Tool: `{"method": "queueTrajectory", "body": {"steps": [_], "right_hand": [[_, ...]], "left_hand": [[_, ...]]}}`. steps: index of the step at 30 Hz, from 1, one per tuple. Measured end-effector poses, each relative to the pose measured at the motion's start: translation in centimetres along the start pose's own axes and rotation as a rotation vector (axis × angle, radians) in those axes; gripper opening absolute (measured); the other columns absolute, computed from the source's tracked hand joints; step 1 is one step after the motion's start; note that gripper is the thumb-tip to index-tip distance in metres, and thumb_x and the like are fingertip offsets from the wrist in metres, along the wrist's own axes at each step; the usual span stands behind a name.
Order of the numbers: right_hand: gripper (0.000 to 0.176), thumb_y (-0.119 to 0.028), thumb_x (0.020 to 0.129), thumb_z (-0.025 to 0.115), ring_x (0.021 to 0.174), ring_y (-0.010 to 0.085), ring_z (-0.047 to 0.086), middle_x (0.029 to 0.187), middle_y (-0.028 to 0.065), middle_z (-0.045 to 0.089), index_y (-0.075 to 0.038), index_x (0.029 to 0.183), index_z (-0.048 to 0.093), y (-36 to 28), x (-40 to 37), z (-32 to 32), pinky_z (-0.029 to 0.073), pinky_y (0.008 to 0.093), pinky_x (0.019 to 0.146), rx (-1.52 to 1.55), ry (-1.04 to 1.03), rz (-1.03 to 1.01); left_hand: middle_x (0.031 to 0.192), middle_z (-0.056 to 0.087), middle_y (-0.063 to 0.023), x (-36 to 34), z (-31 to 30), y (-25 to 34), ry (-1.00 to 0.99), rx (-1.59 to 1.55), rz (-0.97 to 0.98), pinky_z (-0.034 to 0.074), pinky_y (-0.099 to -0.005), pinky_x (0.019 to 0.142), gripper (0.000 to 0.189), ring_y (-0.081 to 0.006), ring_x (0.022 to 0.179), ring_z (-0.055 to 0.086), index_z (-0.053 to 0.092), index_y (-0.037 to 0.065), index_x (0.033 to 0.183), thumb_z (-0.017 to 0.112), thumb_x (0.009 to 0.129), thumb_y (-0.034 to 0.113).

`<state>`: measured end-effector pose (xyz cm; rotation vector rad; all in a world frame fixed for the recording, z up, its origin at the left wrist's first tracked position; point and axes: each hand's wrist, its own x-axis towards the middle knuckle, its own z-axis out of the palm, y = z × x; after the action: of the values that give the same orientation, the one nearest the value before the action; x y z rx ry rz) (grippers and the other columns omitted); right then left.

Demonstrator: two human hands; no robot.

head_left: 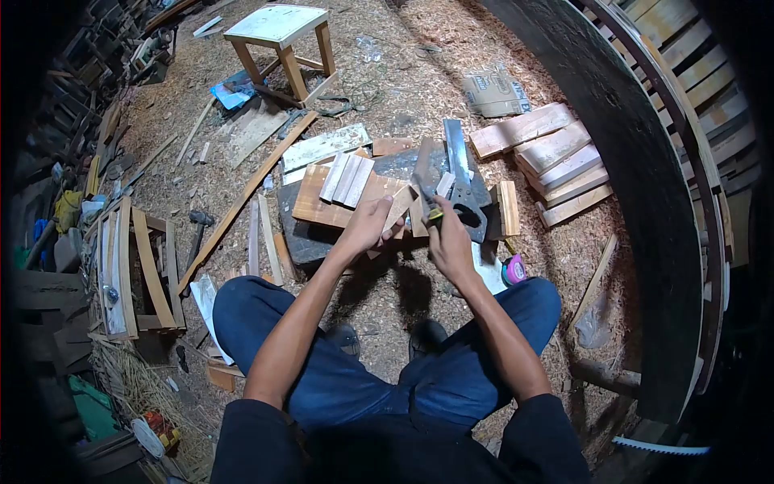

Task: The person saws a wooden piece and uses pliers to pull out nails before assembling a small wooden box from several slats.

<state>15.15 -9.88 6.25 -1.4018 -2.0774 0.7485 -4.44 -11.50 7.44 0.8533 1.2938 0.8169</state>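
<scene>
Wood strip [399,206], pale tan, slim

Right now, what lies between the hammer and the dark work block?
A long wooden strip and a few shorter strips, seen in the head view.

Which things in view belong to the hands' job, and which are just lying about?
Probably in the job:
- wood piece in the left hand
- yellow item, too small to identify, at the right hand
- short strips and handsaw, close by

Apparently just lying about:
- hammer
- white-topped stool
- stacked boards
- pink roll
</scene>
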Motion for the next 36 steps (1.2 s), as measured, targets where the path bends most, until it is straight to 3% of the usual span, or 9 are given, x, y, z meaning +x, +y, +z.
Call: {"method": "queueTrajectory", "body": {"steps": [2, 3, 5, 8, 19, 25, 28, 32, 36], "right_hand": [[0.045, -0.016, 0.097, 0.056, 0.109, 0.0398, 0.059, 0.118, 0.0257, 0.060, 0.000, 0.135, 0.040, 0.8, 0.2, -0.1, 0.045, 0.0422, 0.094, 0.279, -0.073, 0.054], [0.046, -0.023, 0.100, 0.056, 0.110, 0.0298, 0.062, 0.121, 0.0197, 0.062, 0.000, 0.136, 0.040, 1.2, 0.5, -0.2, 0.046, 0.0367, 0.094, 0.367, -0.166, 0.120], [0.044, -0.028, 0.102, 0.052, 0.106, 0.0238, 0.064, 0.122, 0.0140, 0.062, -0.002, 0.137, 0.041, 1.8, 0.5, -0.8, 0.049, 0.0349, 0.092, 0.665, -0.352, 0.104], [0.044, -0.031, 0.104, 0.048, 0.102, 0.0227, 0.066, 0.122, 0.0119, 0.063, -0.003, 0.137, 0.040, 0.8, 0.5, -1.6, 0.053, 0.0356, 0.090, 1.070, -0.627, 0.244], [0.053, -0.042, 0.101, 0.048, 0.102, 0.0257, 0.067, 0.119, 0.0119, 0.063, -0.003, 0.136, 0.047, -0.2, 1.0, -4.2, 0.055, 0.0413, 0.088, 1.041, -0.836, 0.347], [0.060, -0.049, 0.098, 0.052, 0.097, 0.0231, 0.066, 0.109, 0.0094, 0.065, -0.002, 0.135, 0.050, 0.0, 0.6, -3.9, 0.056, 0.0354, 0.082, 1.217, -0.912, 0.414], [0.049, -0.048, 0.095, 0.059, 0.076, 0.0153, 0.058, 0.087, 0.0042, 0.058, -0.001, 0.112, 0.061, 1.1, 0.1, -2.3, 0.051, 0.0307, 0.069, 1.243, -0.951, 0.432], [0.034, -0.037, 0.092, 0.067, 0.072, 0.0143, 0.059, 0.082, 0.0041, 0.058, -0.004, 0.095, 0.059, 0.3, -0.4, -2.4, 0.050, 0.0291, 0.066, 1.142, -0.855, 0.469], [0.031, -0.035, 0.093, 0.067, 0.068, 0.0144, 0.061, 0.074, 0.0028, 0.058, -0.004, 0.093, 0.059, -0.2, -0.4, -2.2, 0.049, 0.0287, 0.064, 1.077, -0.840, 0.446]], "left_hand": [[0.057, 0.049, 0.0046, 0.0, 0.0, -0.1, 0.025, 0.010, 0.016, 0.034, -0.0226, 0.043, 0.048, -0.0051, 0.047, 0.042, 0.063, 0.005, 0.090, 0.034, 0.106, 0.038], [0.058, 0.049, 0.0046, -0.2, 0.1, 0.1, 0.040, 0.025, 0.037, 0.034, -0.0227, 0.044, 0.048, -0.0053, 0.047, 0.043, 0.063, 0.005, 0.088, 0.034, 0.106, 0.040], [0.057, 0.050, 0.0040, -0.7, 0.1, 0.6, 0.029, 0.015, 0.031, 0.034, -0.0229, 0.044, 0.049, -0.0057, 0.047, 0.043, 0.063, 0.005, 0.086, 0.036, 0.106, 0.041], [0.057, 0.050, 0.0039, -1.4, 0.0, 1.7, 0.050, 0.040, 0.033, 0.034, -0.0233, 0.044, 0.048, -0.0053, 0.047, 0.043, 0.062, 0.005, 0.083, 0.039, 0.105, 0.041], [0.055, 0.041, 0.0038, -1.0, -1.3, 0.9, 0.010, 0.082, 0.091, 0.031, -0.0245, 0.044, 0.046, -0.0064, 0.046, 0.040, 0.051, 0.006, 0.070, 0.047, 0.103, 0.038], [0.056, 0.044, 0.0020, -1.6, -1.3, 1.9, -0.027, 0.004, 0.064, 0.031, -0.0250, 0.043, 0.045, -0.0068, 0.047, 0.038, 0.051, 0.006, 0.071, 0.049, 0.102, 0.038], [0.060, 0.049, 0.0023, -1.0, -1.4, 0.9, -0.134, -0.011, 0.098, 0.031, -0.0244, 0.044, 0.043, -0.0061, 0.047, 0.038, 0.054, 0.007, 0.073, 0.049, 0.101, 0.039], [0.066, 0.050, 0.0068, -1.7, -1.9, 1.3, -0.316, 0.097, 0.021, 0.030, -0.0220, 0.047, 0.042, -0.0041, 0.051, 0.038, 0.055, 0.010, 0.075, 0.050, 0.101, 0.044], [0.065, 0.049, 0.0076, -1.5, -2.0, 0.9, -0.320, 0.093, 0.006, 0.030, -0.0216, 0.048, 0.043, -0.0037, 0.053, 0.038, 0.056, 0.011, 0.076, 0.049, 0.101, 0.045]]}}
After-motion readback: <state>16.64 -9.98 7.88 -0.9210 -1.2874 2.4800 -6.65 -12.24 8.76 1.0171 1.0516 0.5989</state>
